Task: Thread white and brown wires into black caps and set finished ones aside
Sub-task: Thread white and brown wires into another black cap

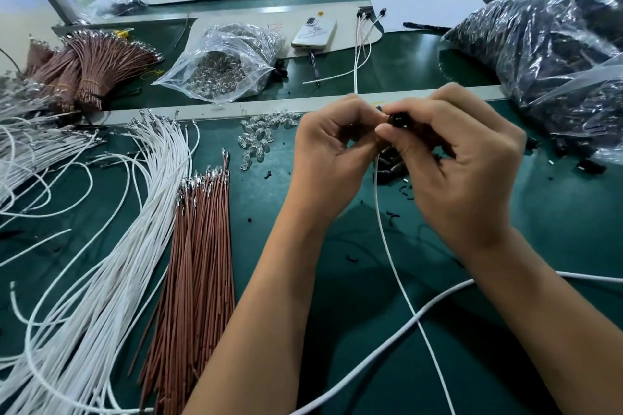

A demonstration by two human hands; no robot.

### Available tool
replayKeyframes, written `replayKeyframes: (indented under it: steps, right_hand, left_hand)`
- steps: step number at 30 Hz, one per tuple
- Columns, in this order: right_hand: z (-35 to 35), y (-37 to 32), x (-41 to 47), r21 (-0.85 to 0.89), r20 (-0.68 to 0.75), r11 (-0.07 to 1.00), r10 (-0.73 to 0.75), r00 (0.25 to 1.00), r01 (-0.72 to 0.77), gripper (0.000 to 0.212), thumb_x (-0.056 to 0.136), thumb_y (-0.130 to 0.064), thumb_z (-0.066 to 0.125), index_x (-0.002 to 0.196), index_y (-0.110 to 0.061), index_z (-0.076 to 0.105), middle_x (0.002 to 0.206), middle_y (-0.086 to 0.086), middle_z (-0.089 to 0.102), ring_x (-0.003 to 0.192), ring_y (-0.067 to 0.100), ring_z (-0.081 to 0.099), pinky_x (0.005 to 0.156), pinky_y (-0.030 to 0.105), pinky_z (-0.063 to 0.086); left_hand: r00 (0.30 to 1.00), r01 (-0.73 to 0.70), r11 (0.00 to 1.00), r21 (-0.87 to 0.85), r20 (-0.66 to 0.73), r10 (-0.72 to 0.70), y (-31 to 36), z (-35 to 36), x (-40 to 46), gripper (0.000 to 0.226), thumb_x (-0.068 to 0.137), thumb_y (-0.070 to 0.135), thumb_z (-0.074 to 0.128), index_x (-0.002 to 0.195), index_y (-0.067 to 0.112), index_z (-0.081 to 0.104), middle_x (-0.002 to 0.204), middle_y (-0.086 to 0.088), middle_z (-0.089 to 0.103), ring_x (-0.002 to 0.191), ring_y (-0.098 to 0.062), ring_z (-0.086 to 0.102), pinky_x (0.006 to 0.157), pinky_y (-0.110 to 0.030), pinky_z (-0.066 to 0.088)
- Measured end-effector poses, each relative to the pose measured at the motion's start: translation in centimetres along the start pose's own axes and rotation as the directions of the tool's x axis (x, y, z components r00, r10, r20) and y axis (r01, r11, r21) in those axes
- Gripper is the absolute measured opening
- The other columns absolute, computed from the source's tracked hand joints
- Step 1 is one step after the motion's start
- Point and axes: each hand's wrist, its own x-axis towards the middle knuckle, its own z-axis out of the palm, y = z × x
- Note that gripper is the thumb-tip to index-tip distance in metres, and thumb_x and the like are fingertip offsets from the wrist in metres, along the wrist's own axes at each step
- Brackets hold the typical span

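A: So, where's the cap (397,120)?

B: Centre, above the table: right hand (455,158) pinches it; left hand (332,148) is curled, seemingly feeding the white wire (392,246).

A: Handling?

B: Cap likely light, hard, slippery; wire limp, so grip near its tip.

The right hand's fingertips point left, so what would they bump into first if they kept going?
Most likely the left hand, whose fingertips sit almost against the right hand around the small black plastic cap. The thin white wire hangs below them. Depth is hard to judge.
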Motion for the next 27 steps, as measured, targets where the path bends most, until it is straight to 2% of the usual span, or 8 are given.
replayKeyframes:
  steps: [3,6,9,13,17,20,23,27]
  right_hand:
    - [-0.1,-0.1,0.0,-0.008,-0.028,1.000,-0.003,1.000,0.003,0.011,0.096,-0.008,0.076,0.102,0.002,0.077,0.087,0.010,0.069,0.078,0.012,0.062,0.077,0.017,0.047]
    - [-0.2,0.0,0.0,-0.019,-0.020,1.000,0.010,1.000,-0.010,0.013,0.097,-0.010,0.075,0.099,0.003,0.076,0.084,0.011,0.066,0.073,0.013,0.057,0.073,0.017,0.045]
    - [-0.3,0.3,0.0,-0.038,0.008,0.999,0.009,1.000,-0.009,0.014,0.097,-0.011,0.075,0.096,0.003,0.075,0.082,0.012,0.064,0.070,0.016,0.055,0.068,0.020,0.045]
    - [-0.5,0.4,0.0,-0.049,0.016,0.999,0.016,1.000,-0.016,0.015,0.097,-0.011,0.075,0.095,0.003,0.075,0.081,0.011,0.062,0.069,0.017,0.053,0.067,0.021,0.044]
    - [-0.7,0.5,0.0,-0.064,0.040,0.998,0.009,0.999,-0.006,0.016,0.098,-0.011,0.074,0.094,0.004,0.074,0.081,0.012,0.063,0.068,0.018,0.054,0.066,0.022,0.045]
    - [-0.9,0.7,0.0,-0.060,0.044,0.998,0.033,0.998,-0.031,0.016,0.098,-0.012,0.074,0.094,0.004,0.074,0.081,0.012,0.063,0.068,0.020,0.055,0.065,0.024,0.045]
    - [-1.1,0.9,0.0,-0.034,0.045,0.996,0.081,0.996,-0.080,0.016,0.096,-0.011,0.076,0.093,0.004,0.074,0.080,0.013,0.065,0.069,0.021,0.056,0.067,0.023,0.045]
    - [-0.9,1.5,0.5,0.057,0.115,0.973,0.215,0.970,-0.222,0.017,0.094,-0.020,0.079,0.095,-0.004,0.076,0.082,0.003,0.070,0.072,0.015,0.063,0.068,0.021,0.048]
  left_hand:
    - [1.000,-0.011,1.000,-0.013,0.000,0.011,0.2,0.3,-0.1,0.022,0.086,-0.014,0.067,0.082,0.007,0.064,0.077,-0.018,0.063,0.076,-0.025,0.056,0.071,-0.051,0.049]
    - [1.000,0.002,1.000,-0.003,0.008,-0.002,0.2,0.3,-0.1,0.024,0.087,-0.014,0.067,0.081,0.010,0.065,0.072,-0.006,0.062,0.072,-0.017,0.056,0.068,-0.038,0.049]
    - [1.000,0.008,1.000,0.006,0.017,-0.008,0.1,0.4,-0.1,0.025,0.086,-0.015,0.067,0.080,0.010,0.066,0.068,-0.003,0.061,0.069,-0.015,0.054,0.066,-0.033,0.047]
    - [0.999,0.028,1.000,0.012,0.023,-0.029,0.3,0.6,-0.1,0.019,0.086,-0.014,0.068,0.079,0.004,0.067,0.071,-0.011,0.062,0.069,-0.020,0.054,0.065,-0.040,0.047]
    - [0.998,0.050,0.999,0.019,0.025,-0.051,0.1,0.7,-0.2,0.010,0.087,-0.014,0.067,0.078,-0.011,0.065,0.072,-0.031,0.062,0.072,-0.026,0.054,0.065,-0.056,0.048]
    - [0.998,0.048,0.998,0.027,0.039,-0.049,0.0,0.8,-0.3,0.010,0.088,-0.012,0.067,0.078,-0.013,0.064,0.072,-0.032,0.061,0.069,-0.029,0.052,0.066,-0.060,0.047]
    - [0.998,0.038,0.997,0.071,0.037,-0.041,-0.1,1.0,-0.2,0.019,0.088,-0.006,0.069,0.074,-0.015,0.059,0.068,-0.033,0.055,0.062,-0.038,0.049,0.062,-0.060,0.045]
    - [0.995,0.098,0.992,0.079,0.011,-0.099,-0.4,0.8,-0.2,0.023,0.087,-0.002,0.073,0.073,-0.013,0.058,0.067,-0.030,0.054,0.066,-0.026,0.046,0.064,-0.060,0.046]
